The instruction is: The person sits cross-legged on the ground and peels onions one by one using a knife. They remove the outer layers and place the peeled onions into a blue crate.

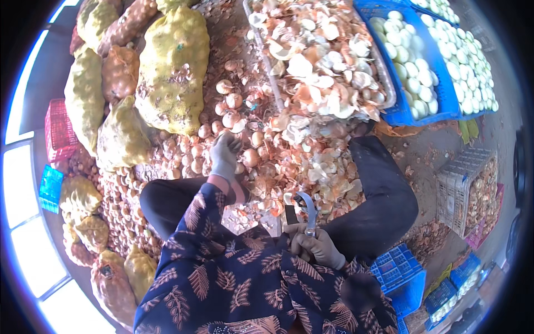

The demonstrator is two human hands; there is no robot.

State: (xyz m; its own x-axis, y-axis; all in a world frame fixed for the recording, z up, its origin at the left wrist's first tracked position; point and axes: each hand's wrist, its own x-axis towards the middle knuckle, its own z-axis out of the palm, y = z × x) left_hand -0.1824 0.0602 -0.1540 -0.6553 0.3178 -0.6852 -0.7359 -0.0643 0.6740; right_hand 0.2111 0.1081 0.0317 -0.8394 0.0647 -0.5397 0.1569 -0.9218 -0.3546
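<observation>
My left hand (pixel 224 155), in a pale glove, reaches onto loose unpeeled onions (pixel 251 158) on the ground. Its fingers curl downward, and whatever may be under them is hidden. My right hand (pixel 319 248), gloved too, is close to my body and shut on a knife with a curved, hooked blade (pixel 310 208) that points away from me. A dark flat piece (pixel 290 215) stands beside the blade; what it is I cannot tell. Between my bent legs lie onion skins (pixel 292 175) in a thick layer.
Ahead, a tray (pixel 270 58) is heaped with onion skins. Blue crates (pixel 444 89) of peeled onions stand at the right, with a grey crate (pixel 452 200) below them. Full mesh sacks (pixel 173 71) line the left, near a red crate (pixel 58 129). An empty-looking blue crate (pixel 402 284) sits behind my right.
</observation>
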